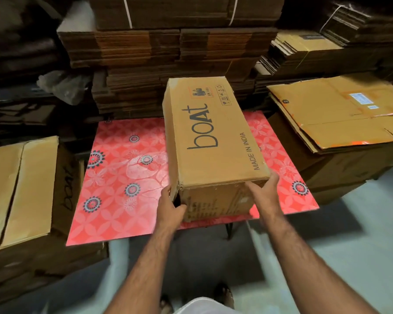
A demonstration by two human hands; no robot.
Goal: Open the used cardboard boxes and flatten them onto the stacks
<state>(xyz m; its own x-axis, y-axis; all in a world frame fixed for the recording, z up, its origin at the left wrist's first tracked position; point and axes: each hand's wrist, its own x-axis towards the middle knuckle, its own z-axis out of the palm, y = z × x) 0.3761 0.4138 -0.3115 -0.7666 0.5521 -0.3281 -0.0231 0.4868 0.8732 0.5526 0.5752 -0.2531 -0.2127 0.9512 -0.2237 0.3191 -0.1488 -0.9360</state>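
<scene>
A long brown cardboard box (213,132) printed "boAt" and "MADE IN INDIA" lies lengthwise on a red floral table (123,177), its near end facing me. My left hand (170,206) grips the near end's left corner, fingers curled into a gap at the edge. My right hand (262,189) holds the near end's right corner, thumb on the end face and fingers around the side. The box still has its full shape. A stack of flattened boxes (340,114) lies to the right.
Another "boAt" box (25,189) stands at the left on more cardboard. Tall bundles of flattened cardboard (168,53) fill the back wall. A grey plastic bag (66,87) sits at back left. Pale floor (349,245) lies under my arms.
</scene>
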